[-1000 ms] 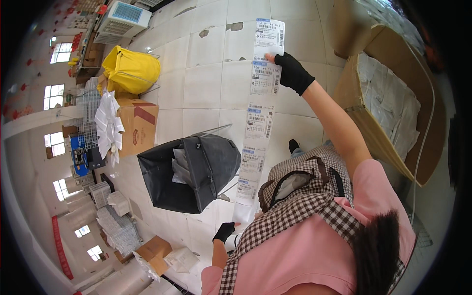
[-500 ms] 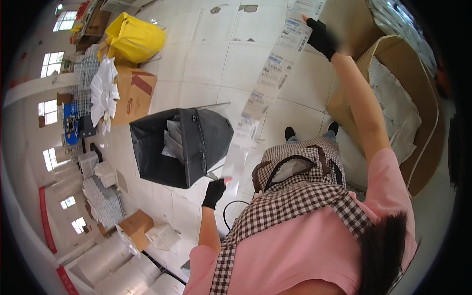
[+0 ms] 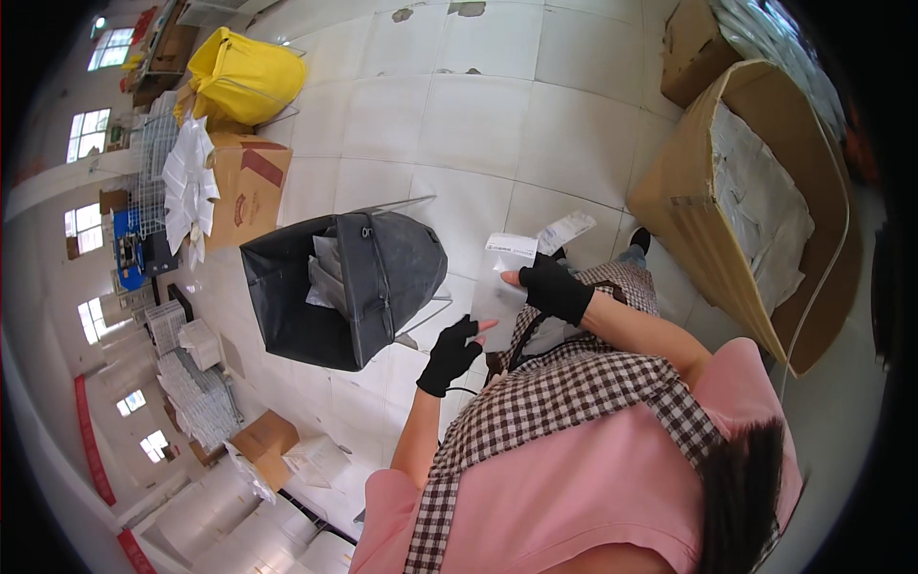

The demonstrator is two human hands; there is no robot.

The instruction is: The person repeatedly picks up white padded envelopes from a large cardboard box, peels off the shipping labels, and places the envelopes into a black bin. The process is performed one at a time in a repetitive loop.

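A strip of white printed shipping labels [image 3: 497, 298] hangs folded in front of my waist. My right hand [image 3: 555, 290], in a black fingerless glove, grips its upper part with the thumb on top; a loose end of the strip sticks out beyond that hand. At the strip's lower left edge, my left hand [image 3: 452, 355], gloved alike, pinches it between thumb and fingertips. Behind the strip is a brown-and-white checked apron [image 3: 564, 378] with a gaping front pocket, partly covered by my right hand and forearm.
Left of my hands stands a black fabric bin [image 3: 406, 277] on a metal frame, with grey packages inside. A large cardboard box [image 3: 684, 206] holding white bags is at the right. Farther off are a yellow bag [image 3: 251, 78] and a brown carton [image 3: 251, 187] at the left.
My right hand has come down from far ahead to my waist, bringing the stretched-out label strip together into a short fold. My left hand has moved slightly right and up.
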